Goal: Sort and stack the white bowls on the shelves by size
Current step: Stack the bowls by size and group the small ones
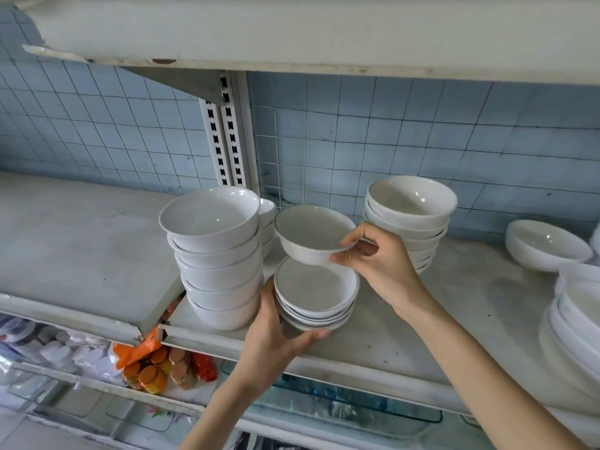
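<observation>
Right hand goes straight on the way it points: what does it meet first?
Probably the tall bowl stack at left: the right hand points leftward, and the bowl it pinches leads, near that stack. Depth is unclear.

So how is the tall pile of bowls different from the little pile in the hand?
The tall pile has deep, wide bowls; the little pile has shallow, smaller ones. The tall pile has more bowls than the little pile. The tall pile just sits on the shelf; the left hand grips the little pile. Both are white with a thin dark rim line.
</observation>
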`<action>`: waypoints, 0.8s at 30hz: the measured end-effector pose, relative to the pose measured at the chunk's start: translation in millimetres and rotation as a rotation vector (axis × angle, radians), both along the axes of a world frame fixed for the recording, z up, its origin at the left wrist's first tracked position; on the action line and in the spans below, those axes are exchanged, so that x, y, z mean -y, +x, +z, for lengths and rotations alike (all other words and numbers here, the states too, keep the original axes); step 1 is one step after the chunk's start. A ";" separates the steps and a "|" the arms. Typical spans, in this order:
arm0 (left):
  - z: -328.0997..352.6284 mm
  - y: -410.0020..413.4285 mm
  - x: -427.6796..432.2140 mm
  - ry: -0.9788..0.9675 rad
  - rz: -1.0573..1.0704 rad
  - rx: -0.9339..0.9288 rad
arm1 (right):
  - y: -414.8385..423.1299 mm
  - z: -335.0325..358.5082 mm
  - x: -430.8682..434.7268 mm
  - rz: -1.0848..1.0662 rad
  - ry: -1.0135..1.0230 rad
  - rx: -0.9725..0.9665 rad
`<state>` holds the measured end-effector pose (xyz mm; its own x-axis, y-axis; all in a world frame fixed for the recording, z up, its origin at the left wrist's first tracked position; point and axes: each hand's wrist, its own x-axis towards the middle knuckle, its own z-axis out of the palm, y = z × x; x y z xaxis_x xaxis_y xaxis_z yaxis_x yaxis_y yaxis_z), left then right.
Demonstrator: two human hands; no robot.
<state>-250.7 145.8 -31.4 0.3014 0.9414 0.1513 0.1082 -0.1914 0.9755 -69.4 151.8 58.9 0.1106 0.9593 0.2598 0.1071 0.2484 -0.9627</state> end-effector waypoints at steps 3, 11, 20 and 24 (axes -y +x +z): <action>1.0 0.1 0.6 0.005 -0.001 0.000 | 3.5 -9.7 14.6 0.014 0.006 0.060; 2.7 -0.2 1.2 0.023 -0.024 0.003 | 3.9 -26.1 31.0 -0.040 0.059 0.192; 2.2 -0.4 1.4 0.003 -0.023 0.015 | -1.1 -35.2 31.9 -0.011 0.058 0.218; 4.4 1.1 2.4 0.000 -0.013 0.012 | 2.4 -37.8 30.3 0.020 0.062 0.222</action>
